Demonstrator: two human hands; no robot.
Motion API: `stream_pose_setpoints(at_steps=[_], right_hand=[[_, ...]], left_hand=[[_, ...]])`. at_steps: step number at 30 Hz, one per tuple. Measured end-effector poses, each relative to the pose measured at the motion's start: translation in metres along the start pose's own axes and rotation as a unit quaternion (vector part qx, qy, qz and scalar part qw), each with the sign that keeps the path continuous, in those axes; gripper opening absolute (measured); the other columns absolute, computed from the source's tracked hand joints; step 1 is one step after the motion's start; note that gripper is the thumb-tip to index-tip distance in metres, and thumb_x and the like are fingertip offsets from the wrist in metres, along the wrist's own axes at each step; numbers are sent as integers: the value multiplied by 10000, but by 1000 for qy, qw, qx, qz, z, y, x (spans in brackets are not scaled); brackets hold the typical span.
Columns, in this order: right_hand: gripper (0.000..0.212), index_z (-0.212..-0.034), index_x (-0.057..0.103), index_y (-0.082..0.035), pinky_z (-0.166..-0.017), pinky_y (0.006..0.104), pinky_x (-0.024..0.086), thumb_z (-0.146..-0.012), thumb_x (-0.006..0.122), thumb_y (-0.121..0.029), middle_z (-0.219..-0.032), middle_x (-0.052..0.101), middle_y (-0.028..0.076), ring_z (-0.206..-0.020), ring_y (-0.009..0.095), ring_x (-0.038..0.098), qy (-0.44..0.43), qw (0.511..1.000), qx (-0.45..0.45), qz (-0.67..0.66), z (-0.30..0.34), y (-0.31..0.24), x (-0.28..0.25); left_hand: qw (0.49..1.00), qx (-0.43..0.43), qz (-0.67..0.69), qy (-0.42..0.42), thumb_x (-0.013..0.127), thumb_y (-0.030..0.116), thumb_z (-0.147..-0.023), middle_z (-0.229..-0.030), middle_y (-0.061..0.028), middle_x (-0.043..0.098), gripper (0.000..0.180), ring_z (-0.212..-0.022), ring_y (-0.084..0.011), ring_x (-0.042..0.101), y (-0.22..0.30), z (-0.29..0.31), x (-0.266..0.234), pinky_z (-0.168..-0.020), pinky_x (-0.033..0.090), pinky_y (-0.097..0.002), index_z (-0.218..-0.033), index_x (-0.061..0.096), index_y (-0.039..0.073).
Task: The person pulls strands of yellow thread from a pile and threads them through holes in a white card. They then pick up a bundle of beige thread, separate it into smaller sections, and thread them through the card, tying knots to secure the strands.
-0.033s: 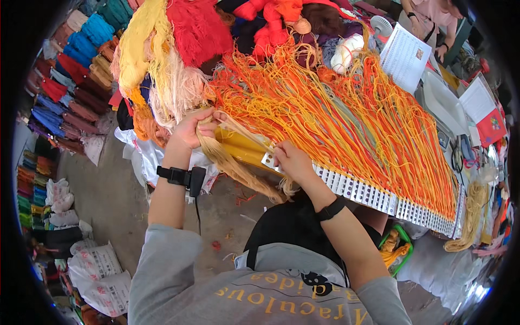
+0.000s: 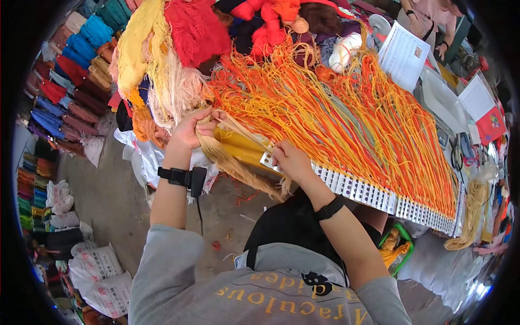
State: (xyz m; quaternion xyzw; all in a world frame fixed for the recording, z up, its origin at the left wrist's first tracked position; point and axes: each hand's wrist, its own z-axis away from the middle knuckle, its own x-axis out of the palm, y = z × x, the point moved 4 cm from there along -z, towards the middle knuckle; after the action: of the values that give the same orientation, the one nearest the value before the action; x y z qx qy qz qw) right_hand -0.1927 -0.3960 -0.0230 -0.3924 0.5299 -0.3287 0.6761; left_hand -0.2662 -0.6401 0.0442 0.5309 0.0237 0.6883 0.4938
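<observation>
A beige yarn skein hangs from my left hand, its lower end trailing toward my lap. That hand's fingers are curled round the yarn near the table's left end. A pale strand of the same yarn stretches across to my right hand, whose fingers are pinched on its end; the fingertips are partly hidden. Just beside them is the left end of a row of white perforated cards. Cut orange, yellow and red threads fan out from these cards across the table.
Yellow yarn, red yarn and pink yarn are heaped at the table's far left. Printed sheets and a small fan lie toward the far right, near another person. A green basket stands below the table.
</observation>
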Motion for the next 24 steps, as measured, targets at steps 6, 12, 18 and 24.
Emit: stream_pose_setpoints(at_steps=[6,12,18,24], right_hand=[[243,-863,551,-112,-616,316,439,-872,400,-302,-690,625,-25,-609,155,594,-48,989,88,-113,-2,6,0],[246,-843,551,-109,-585,316,438,-879,388,-290,-645,625,-30,-576,148,593,-19,998,48,-30,-2,1,-2],[234,-837,549,-112,-598,328,440,-873,392,-282,-652,630,-36,-604,161,601,-20,999,47,-4,2,-12,0],[202,-826,549,-121,-611,350,437,-862,413,-266,-659,630,-26,-655,187,604,-1,999,46,9,3,-5,-5]], left_hand=[[940,277,-184,80,463,185,-908,-973,-50,531,256,-565,-44,421,-22,26,36,-513,385,-178,-1073,504,-7],[972,228,43,-31,514,163,-883,-742,21,530,533,-591,-40,425,30,41,-7,-518,375,-189,-1322,277,-27],[509,322,-717,352,476,287,-888,-809,-53,633,305,-701,-149,577,78,41,-49,-659,445,-290,-1078,583,73],[698,394,-591,95,642,174,-789,-1010,-62,607,120,-963,-200,550,-46,2,30,-855,405,-336,-868,650,85]])
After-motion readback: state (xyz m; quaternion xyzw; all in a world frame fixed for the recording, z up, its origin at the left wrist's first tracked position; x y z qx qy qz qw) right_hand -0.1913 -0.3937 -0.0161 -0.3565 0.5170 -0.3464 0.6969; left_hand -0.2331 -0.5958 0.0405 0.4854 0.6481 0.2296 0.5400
